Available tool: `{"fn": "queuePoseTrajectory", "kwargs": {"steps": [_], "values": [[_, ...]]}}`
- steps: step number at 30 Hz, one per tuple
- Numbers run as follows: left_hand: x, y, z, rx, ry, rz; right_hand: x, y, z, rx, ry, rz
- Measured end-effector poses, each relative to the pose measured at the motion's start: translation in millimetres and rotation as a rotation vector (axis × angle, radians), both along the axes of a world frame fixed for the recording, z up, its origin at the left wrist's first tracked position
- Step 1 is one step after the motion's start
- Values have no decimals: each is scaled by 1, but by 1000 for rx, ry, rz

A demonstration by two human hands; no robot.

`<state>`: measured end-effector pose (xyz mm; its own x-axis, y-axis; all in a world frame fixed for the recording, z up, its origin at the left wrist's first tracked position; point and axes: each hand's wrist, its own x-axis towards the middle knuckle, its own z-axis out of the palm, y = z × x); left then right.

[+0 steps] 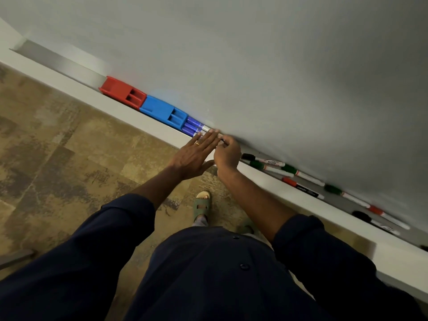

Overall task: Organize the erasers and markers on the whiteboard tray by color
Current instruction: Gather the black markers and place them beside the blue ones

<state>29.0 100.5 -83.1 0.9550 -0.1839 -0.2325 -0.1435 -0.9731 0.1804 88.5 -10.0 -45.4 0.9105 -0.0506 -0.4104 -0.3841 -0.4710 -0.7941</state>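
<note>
The right hand hides the blue markers' far ends.

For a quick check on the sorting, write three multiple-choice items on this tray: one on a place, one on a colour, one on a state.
1. What lies directly beside the blue markers?
A. the blue eraser
B. a black marker
C. nothing

2. What colour is the eraser nearest the tray's far end?
A. green
B. red
C. black

3. How is the left hand?
A. clenched in a fist
B. flat, fingers stretched out
C. holding an eraser

Answers: 1 A, the blue eraser touches the markers' ends. 2 B, the red eraser sits beyond the blue one. 3 B, its fingers reach straight towards the markers, beside the right hand.
</note>
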Motion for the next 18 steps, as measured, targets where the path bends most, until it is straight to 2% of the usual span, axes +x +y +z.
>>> {"fn": "queuePoseTrajectory", "kwargs": {"steps": [3,8,12,18], "values": [[0,1,-3,13,-15,1,3,-16,0,-65,-70,126],[1,-4,-4,-2,-28,30,10,-88,-1,-320,-531,530],[1,-9,-3,0,-59,47,30,-150,-10,-583,-631,783],[2,-30,1,-57,-137,104,41,-174,-8,-612,-699,885]]}}
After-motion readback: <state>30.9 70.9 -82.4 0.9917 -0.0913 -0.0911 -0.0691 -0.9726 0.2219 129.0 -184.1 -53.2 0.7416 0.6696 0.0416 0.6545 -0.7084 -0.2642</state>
